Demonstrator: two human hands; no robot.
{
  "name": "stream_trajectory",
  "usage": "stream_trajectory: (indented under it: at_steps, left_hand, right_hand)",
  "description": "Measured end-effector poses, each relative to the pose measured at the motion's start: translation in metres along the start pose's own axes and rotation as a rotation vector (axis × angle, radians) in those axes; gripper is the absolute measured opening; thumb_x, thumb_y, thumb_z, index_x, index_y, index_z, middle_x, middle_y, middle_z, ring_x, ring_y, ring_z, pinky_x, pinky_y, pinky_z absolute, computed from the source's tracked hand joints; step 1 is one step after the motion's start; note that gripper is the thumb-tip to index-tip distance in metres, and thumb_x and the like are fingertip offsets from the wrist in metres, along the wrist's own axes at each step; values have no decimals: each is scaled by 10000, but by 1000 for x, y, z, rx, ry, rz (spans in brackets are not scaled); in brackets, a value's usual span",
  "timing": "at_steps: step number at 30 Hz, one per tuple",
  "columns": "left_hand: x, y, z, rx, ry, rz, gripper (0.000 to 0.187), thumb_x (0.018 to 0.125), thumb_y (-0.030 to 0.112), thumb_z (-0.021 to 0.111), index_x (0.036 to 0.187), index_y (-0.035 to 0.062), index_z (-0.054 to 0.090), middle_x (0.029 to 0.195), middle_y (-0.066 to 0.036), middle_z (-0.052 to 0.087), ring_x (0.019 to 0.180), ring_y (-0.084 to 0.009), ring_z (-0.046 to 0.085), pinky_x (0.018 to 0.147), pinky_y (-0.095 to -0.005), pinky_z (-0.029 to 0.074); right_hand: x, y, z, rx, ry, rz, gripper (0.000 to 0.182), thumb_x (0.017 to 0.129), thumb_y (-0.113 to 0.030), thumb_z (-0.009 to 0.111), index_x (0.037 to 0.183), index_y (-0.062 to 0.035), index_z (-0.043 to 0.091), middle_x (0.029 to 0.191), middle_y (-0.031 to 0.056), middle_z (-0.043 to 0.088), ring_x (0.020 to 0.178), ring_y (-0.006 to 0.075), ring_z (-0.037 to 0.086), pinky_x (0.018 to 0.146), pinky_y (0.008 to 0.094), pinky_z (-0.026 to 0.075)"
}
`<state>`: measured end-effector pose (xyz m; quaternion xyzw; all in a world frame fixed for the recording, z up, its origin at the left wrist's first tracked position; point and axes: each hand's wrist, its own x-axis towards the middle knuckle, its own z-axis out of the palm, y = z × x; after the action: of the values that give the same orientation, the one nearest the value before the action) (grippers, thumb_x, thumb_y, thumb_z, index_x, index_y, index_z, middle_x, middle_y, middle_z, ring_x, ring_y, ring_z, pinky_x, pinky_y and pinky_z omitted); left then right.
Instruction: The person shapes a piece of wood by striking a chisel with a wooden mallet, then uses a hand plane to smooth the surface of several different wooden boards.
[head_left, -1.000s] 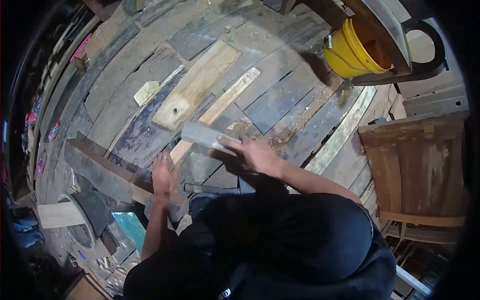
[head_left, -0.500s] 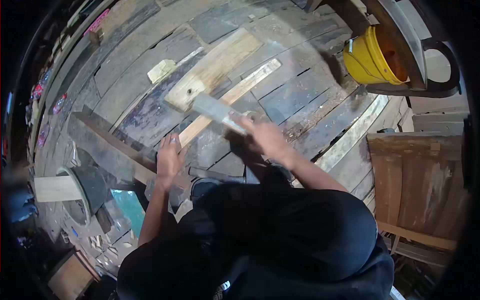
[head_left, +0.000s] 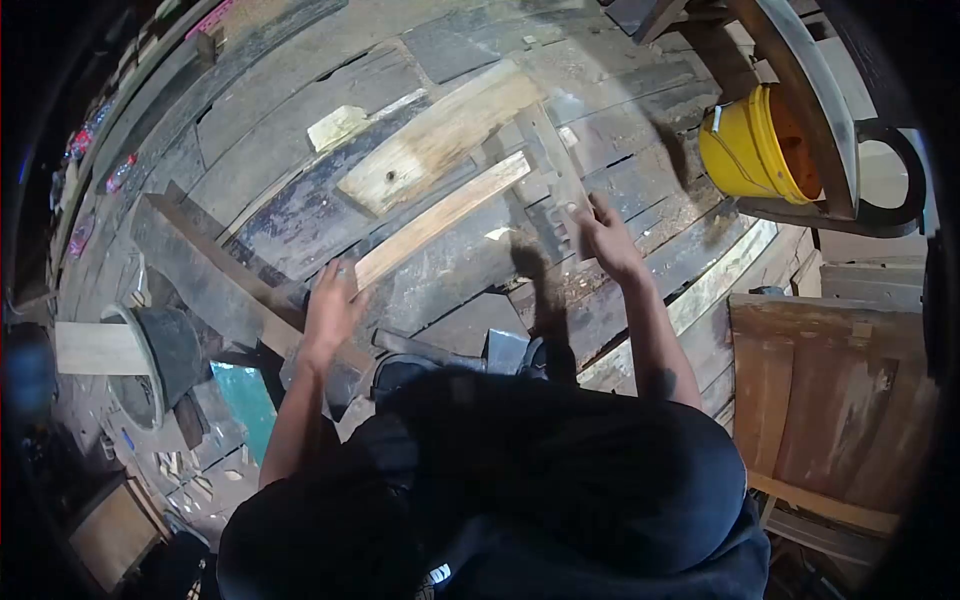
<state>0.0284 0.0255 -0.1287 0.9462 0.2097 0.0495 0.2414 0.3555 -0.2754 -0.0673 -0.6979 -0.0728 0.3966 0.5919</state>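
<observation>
My left hand [head_left: 333, 310] is closed on the near end of a narrow light wooden strip [head_left: 445, 218], which slants up and to the right over the floorboards. In my right hand [head_left: 610, 240] is a flat greyish tool [head_left: 556, 165], pointing up and left past the strip's far end; its exact kind I cannot make out. Beyond the strip lies a wider wooden board [head_left: 440, 135] with a dark hole near its left end. An axe-like tool [head_left: 507, 350] rests by my feet.
A yellow bucket [head_left: 745, 150] is at the upper right, beside a brown wooden panel [head_left: 810, 400]. At the left are a long dark beam [head_left: 215, 265], a dark bucket [head_left: 170, 350] and a teal piece [head_left: 244, 405]. Wood chips lie lower left.
My right hand has moved right and up, and the flat tool has swung from across the strip to beyond its far end. My left hand stays at the strip's near end.
</observation>
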Motion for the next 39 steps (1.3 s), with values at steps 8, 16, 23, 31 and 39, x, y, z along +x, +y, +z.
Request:
stream_trajectory:
  at_steps: [8, 16, 23, 31, 39]
  left_hand:
    - [-28, -11, -20, -255, -58, -205, 484, 887, 151, 765, 1328, -3, 640, 1291, -236, 661, 1228, -418, 634, 1069, -443, 497]
    - [-33, -18, -14, -239, 9, -127, 495, 912, 219, 804, 1321, -10, 646, 1266, -229, 705, 1203, -372, 679, 1047, -433, 513]
    - [-38, -16, -20, -277, -27, -296, 476, 882, 111, 808, 1322, -5, 670, 1271, -242, 706, 1147, -399, 704, 993, -426, 573]
    - [-32, 18, -9, -363, -3, -290, 423, 860, 106, 829, 1257, 30, 705, 1285, -210, 711, 1190, -401, 688, 997, -429, 570]
    - [-25, 25, 7, -443, 54, -288, 493, 860, 165, 848, 1313, 43, 695, 1262, -252, 707, 1169, -420, 694, 990, -450, 573]
  right_hand:
    - [16, 5, -21, -633, 222, -313, 729, 991, -386, 735, 1596, -139, 411, 876, 157, 717, 749, 265, 713, 705, 414, 570]
    - [-37, 61, 72, -1237, -83, -617, 746, 970, -385, 690, 1641, -300, 375, 1097, 315, 697, 860, 479, 737, 781, 563, 598]
    - [3, 54, 6, -836, 258, -474, 674, 974, -345, 671, 1597, -189, 465, 971, 316, 738, 849, 498, 728, 769, 541, 597]
    - [-70, 55, 116, -1202, -257, -586, 760, 926, -345, 739, 1615, -372, 420, 1076, 275, 696, 761, 463, 715, 717, 530, 610]
    - [-12, 15, 38, -993, 275, -263, 741, 986, -226, 692, 1646, -116, 375, 1084, 269, 765, 839, 322, 784, 721, 428, 603]
